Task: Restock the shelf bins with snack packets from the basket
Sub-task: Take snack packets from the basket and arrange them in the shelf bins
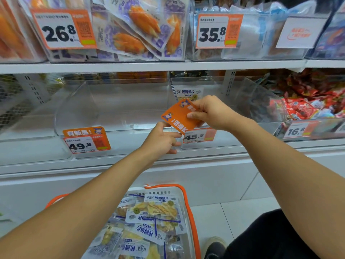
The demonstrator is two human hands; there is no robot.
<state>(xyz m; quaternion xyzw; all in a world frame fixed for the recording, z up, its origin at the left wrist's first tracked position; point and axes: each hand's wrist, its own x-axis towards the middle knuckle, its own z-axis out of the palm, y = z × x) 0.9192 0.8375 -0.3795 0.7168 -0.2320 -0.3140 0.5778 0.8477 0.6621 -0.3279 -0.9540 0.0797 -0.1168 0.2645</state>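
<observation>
Down at the person's feet, the basket [188,206] is sitting on the floor, loaded with snack packets [149,219] of dried fish slices, so most of the restocking is, judging by that pile, waiting to be done. Farther up, the left hand [162,139] is reaching toward the bin front, its fingers curled and its fingertips touching the lower corner of an orange sign card [179,116]; whether it is truly pinching the card I cannot tell. The right hand [211,113] is pinching that card by its upper right edge, thumb on the face and fingers behind, holding it tilted just above the 45.8 price tag [198,136]. Behind the card, the right shelf bin [214,86] is showing only one packet [188,92] standing at its back. Beside it, the left shelf bin [112,101], labelled 49.8, is looking bare. Neither hand is carrying a packet, so the person seems occupied with the sign rather than filling. Above, the upper bins [140,34] are holding plenty.
</observation>
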